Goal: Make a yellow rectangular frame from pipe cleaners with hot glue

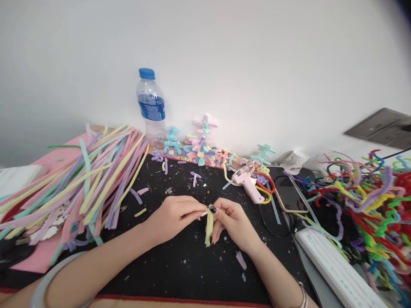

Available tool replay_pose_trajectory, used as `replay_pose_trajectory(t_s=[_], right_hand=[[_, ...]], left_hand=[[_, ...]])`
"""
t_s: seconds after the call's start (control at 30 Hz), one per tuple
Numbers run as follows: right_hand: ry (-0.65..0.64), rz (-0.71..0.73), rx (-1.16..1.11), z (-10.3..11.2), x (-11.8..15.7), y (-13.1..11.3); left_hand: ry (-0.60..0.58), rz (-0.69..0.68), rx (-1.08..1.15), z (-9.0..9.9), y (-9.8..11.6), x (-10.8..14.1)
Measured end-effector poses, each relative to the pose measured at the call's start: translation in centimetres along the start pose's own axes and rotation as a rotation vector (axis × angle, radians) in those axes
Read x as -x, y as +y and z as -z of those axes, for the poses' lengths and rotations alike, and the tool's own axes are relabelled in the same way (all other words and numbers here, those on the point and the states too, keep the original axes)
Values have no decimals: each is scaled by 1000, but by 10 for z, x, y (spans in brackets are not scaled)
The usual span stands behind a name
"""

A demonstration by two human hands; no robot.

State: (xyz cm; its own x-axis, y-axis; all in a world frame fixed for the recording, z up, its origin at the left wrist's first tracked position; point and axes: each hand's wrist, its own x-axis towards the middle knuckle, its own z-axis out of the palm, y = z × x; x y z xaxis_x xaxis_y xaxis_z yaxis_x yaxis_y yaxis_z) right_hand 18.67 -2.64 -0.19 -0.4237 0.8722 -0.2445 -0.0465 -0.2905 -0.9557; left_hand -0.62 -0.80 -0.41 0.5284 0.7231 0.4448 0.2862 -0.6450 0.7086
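Observation:
A short yellow-green pipe cleaner (209, 227) hangs between my hands over the black mat (154, 273). My right hand (231, 220) pinches it near its top, thumb and fingers closed. My left hand (183, 212) has its fingertips pressed together at the same upper end; the exact contact there is too small to make out. Beyond my hands lies a T-shaped purple pipe cleaner piece (195, 177). Loose cut pieces, among them a lilac one (240, 260), lie around on the mat.
A pile of long pastel pipe cleaners (96, 175) covers the left side. Against the wall stand a water bottle (150, 105) and pipe cleaner figures (201, 149). To the right are a pink glue gun (248, 182), a phone (290, 194), a power strip (337, 269) and tangled pipe cleaners (379, 214).

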Motion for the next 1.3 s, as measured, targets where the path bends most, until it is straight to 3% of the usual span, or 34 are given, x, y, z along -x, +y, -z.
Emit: replay_pose_trajectory(t_s=[0.17,0.5,0.73,1.07,1.3], right_hand=[[0,0,-14,-1,-1,2],[-26,-30,-20,0,-1,-1],[6,42,63,-2,-1,1],[101,193,239,-2,2,0],[155,260,244,-3,3,0]], left_hand=[[3,-44,-37,-2,-2,2],[-13,11,-31,0,0,1],[-58,67,-21,2,2,0],[-39,44,8,4,4,-2],[-60,128,52,7,10,-5]])
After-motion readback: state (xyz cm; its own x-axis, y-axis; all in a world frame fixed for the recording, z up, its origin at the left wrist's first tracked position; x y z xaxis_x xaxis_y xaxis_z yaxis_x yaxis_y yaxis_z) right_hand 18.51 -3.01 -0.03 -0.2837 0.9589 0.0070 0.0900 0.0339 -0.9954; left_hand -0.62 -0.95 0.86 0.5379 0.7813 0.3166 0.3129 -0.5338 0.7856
